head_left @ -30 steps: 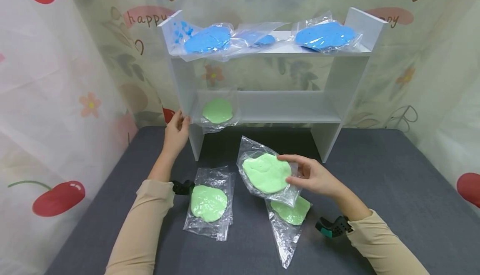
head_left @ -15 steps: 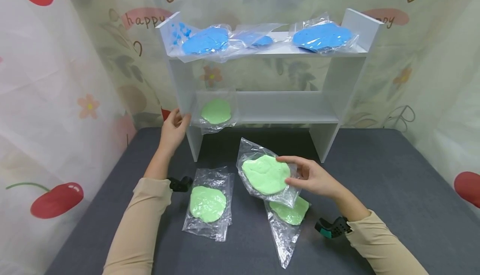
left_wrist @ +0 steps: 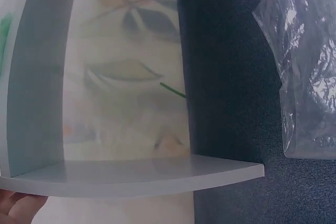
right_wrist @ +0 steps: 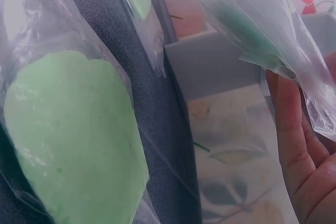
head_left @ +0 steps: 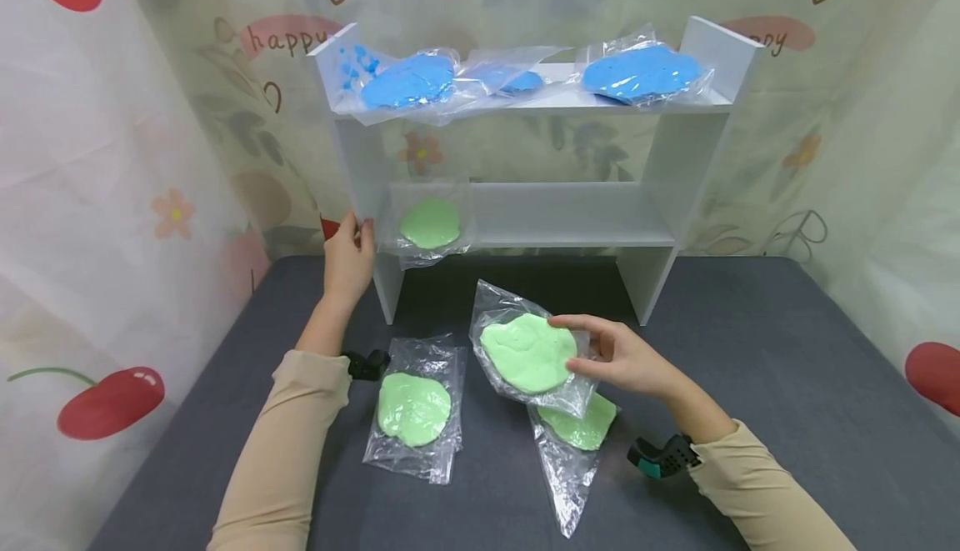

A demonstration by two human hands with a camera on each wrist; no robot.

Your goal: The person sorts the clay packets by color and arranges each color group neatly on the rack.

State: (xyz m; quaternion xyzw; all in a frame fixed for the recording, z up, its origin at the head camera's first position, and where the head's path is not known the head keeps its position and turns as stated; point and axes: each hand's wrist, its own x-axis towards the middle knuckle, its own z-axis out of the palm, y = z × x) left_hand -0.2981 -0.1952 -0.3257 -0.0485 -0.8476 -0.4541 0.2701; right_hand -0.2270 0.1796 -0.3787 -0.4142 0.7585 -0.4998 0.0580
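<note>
My right hand [head_left: 626, 359] pinches the right edge of a clear plastic bag with a flat, pale green dough-like slab [head_left: 528, 353] in it. In the right wrist view this bag [right_wrist: 252, 24] is seen nearly edge-on, with fingers [right_wrist: 291, 124] behind it. Partly under it in the head view, another bagged green slab [head_left: 585, 422] lies on the dark table. My left hand [head_left: 348, 263] touches the outer face of the white shelf's left side panel [head_left: 366, 176]; the left wrist view shows only a bit of the fingers [left_wrist: 23, 208] under the panel.
A third bagged green slab [head_left: 414, 409] lies on the table [head_left: 765, 351] at centre left. One more green bag [head_left: 431, 223] sits at the left end of the middle shelf board [head_left: 573, 213]. Bags with blue slabs [head_left: 641, 72] lie along the top board. Printed curtains surround the table.
My left hand has shifted slightly at the side panel, its fingers straighter now. The right hand and its bag keep almost the same place; the whole head view has drifted a little.
</note>
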